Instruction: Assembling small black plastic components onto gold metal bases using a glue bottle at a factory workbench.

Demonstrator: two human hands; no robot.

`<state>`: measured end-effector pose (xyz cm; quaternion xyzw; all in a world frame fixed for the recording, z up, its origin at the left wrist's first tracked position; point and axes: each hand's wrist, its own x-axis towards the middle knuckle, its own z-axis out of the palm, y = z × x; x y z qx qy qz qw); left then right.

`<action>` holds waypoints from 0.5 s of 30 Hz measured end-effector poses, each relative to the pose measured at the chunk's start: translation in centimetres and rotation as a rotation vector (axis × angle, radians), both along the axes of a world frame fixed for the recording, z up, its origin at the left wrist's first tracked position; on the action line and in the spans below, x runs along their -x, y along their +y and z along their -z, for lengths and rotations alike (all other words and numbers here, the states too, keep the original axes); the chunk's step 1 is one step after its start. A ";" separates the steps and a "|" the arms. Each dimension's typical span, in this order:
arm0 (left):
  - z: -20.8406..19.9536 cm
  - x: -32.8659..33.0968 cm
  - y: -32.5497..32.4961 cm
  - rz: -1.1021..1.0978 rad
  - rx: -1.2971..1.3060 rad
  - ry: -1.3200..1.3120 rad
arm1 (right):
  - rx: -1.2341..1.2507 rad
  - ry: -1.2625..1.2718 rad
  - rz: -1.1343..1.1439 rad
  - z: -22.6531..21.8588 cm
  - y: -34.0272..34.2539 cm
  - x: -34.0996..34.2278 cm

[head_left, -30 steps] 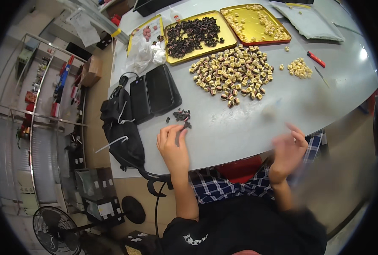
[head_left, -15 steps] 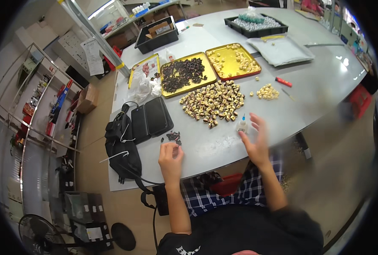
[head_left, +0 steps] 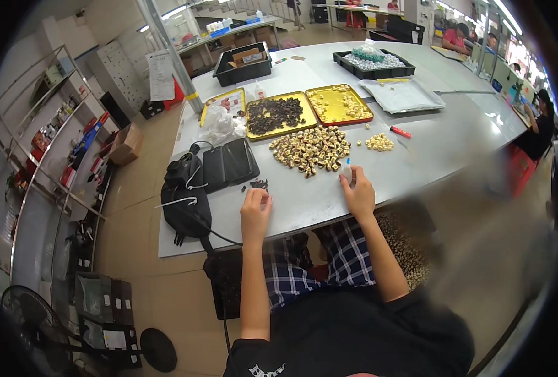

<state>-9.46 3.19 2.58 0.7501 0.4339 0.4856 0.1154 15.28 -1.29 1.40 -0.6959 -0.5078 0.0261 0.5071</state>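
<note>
My right hand has its thumb and fingers around a small clear squeeze bottle with a blue needle tip, upright at the table's near side. My left hand rests by the near edge with its fingertips drawn together; whether something small is between them I cannot make out. Just beyond those fingers lies a little heap of dark flakes. A large pile of gold-and-dark bead-like pieces spreads between and beyond my hands. To its right sits a smaller pile of pale gold pieces.
Yellow trays hold dark pieces and gold pieces. A black bag and open black case lie left. A red marker-like stick, grey packet and black bins stand farther off. People sit at far right.
My right hand has gone from open beside the bottle to closed around it. My left hand stays pinched by the dark flakes. The view has tilted upward, showing more of the room.
</note>
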 end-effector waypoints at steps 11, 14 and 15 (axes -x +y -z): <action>1.0 0.7 1.4 -0.094 -0.152 0.030 | -0.015 -0.088 0.080 0.1 0.0 0.4; 0.7 0.6 1.2 -0.110 -0.203 0.066 | -0.025 -0.093 0.099 0.0 0.0 0.5; 0.4 0.5 1.0 -0.101 -0.141 0.036 | -0.018 -0.090 0.098 -0.1 0.0 0.4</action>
